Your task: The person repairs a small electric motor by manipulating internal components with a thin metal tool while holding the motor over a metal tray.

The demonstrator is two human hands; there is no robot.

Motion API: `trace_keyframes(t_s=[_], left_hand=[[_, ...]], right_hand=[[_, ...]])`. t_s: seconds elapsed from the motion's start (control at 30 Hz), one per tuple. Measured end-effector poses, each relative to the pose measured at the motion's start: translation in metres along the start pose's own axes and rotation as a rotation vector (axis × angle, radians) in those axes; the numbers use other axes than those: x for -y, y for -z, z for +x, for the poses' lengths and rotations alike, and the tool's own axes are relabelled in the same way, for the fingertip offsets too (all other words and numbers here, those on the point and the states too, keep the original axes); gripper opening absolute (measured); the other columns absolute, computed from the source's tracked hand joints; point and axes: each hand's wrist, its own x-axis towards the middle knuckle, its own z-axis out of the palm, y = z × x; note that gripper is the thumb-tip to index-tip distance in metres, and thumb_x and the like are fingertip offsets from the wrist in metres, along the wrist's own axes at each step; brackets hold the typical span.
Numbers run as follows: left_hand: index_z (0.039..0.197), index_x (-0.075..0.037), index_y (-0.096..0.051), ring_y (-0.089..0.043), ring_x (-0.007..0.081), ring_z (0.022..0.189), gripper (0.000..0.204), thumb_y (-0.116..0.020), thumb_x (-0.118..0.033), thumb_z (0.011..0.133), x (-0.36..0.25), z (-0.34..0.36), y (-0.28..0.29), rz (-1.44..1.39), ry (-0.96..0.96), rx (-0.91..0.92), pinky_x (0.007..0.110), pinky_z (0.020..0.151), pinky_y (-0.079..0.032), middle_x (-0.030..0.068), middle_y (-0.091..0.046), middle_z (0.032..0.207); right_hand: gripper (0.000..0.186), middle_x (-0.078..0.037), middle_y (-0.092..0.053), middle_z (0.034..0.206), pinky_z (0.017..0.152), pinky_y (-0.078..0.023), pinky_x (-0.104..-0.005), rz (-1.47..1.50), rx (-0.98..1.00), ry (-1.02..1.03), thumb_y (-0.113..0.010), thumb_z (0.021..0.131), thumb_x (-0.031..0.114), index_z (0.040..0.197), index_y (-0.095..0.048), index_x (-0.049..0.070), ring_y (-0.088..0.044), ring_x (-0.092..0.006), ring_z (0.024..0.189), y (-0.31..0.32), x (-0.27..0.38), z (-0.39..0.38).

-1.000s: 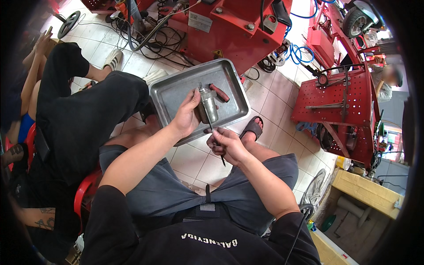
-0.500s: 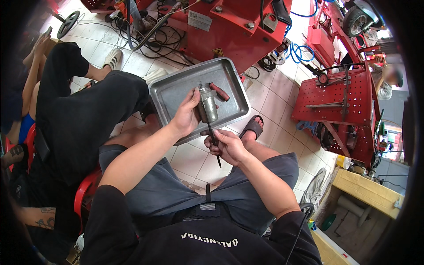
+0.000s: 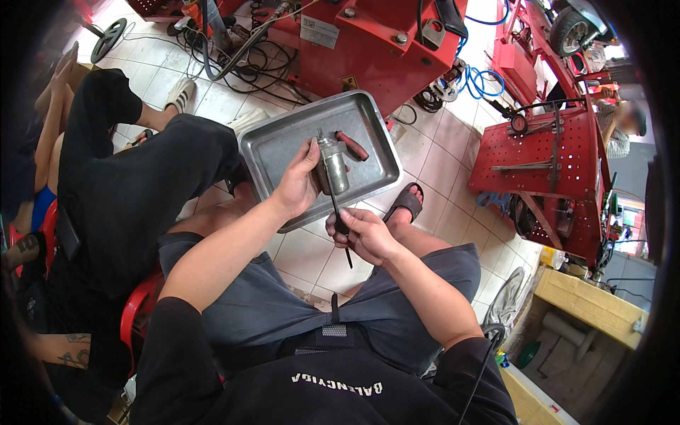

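Since the half-second-earlier frame: the dark rod [image 3: 335, 202] has shifted slightly, its lower tip a little further toward the left, and the right hand [image 3: 360, 234] has crept with it, forefinger now drawn in; the left hand [image 3: 299, 183] and the metal cylinder [image 3: 337, 177] show hardly any change. Near to far: right hand closed around the rod at its thicker middle, tip protruding below the fingers toward the person. The rod's thin upper part runs up from that grip and overlaps the near-left side of the cylinder; whether it touches, or enters anything, cannot be told. Left hand, ahead and to the left of the right, grasps the cylinder from its left side, thumb near the upper end; thin prongs stick up there, pointing away from the person. Progress (judgement): cylinder already in hand and rod brought up to it, so work between the two appears under way and not concluded; no part is seen separated from the cylinder, and how much remains cannot be read from this view. Beneath and beyond the hands, a grey metal tray [image 3: 304, 120]; cylinder appears over it, contact with its floor unclear. Red-handled tool [image 3: 352, 146] lies in the tray just right of the cylinder's upper end, in neither hand. Further ahead of the hands, past the tray, a red machine [image 3: 375, 67]; black cables [image 3: 244, 83] on the tiles to its left. Well to the right of the hands, a red perforated panel [image 3: 520, 159].
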Motion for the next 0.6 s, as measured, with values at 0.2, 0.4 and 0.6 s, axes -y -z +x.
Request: trace_keyframes(t_s=[0.2, 0.4, 0.6], left_hand=[[0.141, -0.012, -0.041, -0.059, 0.0297, 0.116, 0.052, -0.037, -0.049, 0.105, 0.001, -0.001, 0.000, 0.017, -0.007, 0.019, 0.047, 0.100, -0.048, 0.0087, -0.056, 0.128], [0.141, -0.013, -0.040, -0.060, 0.0280, 0.114, 0.050, -0.039, -0.047, 0.104, 0.002, -0.002, -0.002, 0.005, 0.003, -0.004, 0.045, 0.098, -0.049, 0.0079, -0.057, 0.128], [0.140, -0.012, -0.040, -0.062, 0.0263, 0.111, 0.049, -0.041, -0.047, 0.104, 0.003, -0.002, -0.002, -0.004, -0.010, 0.026, 0.044, 0.096, -0.051, 0.0077, -0.058, 0.126]], right_hand=[[0.030, -0.007, -0.059, 0.095, 0.068, -0.041, -0.0244, -0.271, -0.001, 0.059, -0.055, 0.103, 0.027, 0.114, -0.055, -0.001, -0.045, -0.0116, 0.071, 0.003, 0.002, -0.001], [0.024, -0.006, -0.058, 0.091, 0.062, -0.041, -0.0252, 0.078, 0.024, -0.037, -0.064, 0.099, 0.019, 0.110, -0.055, 0.000, -0.046, -0.0112, 0.065, 0.000, 0.005, -0.001], [0.033, -0.007, -0.058, 0.091, 0.061, -0.039, -0.0245, -0.280, -0.051, 0.078, -0.052, 0.105, 0.028, 0.119, -0.054, -0.002, -0.044, -0.0100, 0.063, 0.003, -0.001, 0.001]])
